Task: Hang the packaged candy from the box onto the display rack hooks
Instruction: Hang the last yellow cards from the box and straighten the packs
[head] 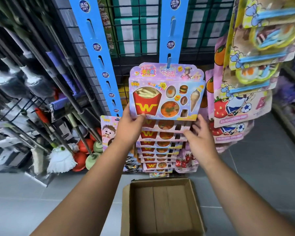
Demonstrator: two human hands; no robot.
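Observation:
A candy pack [166, 92] with a red fries carton and small food shapes hangs from a tab on the right blue hanging strip [173, 28]. My left hand [130, 126] pinches its lower left corner, thumb on the front. Fingers spread and holding nothing, my right hand [198, 135] hovers just under its lower right corner. Several identical packs [160, 145] hang below it in an overlapping column. The cardboard box [192, 198] on the floor beneath shows only a bare bottom.
A second blue strip [95, 46] at left has free slots and one pack [107, 128] low down. Mops and brooms [58, 116] lean at the left. Pink pouches and toy packs [242, 99] hang at the right. Black wire grid [143, 40] stands behind.

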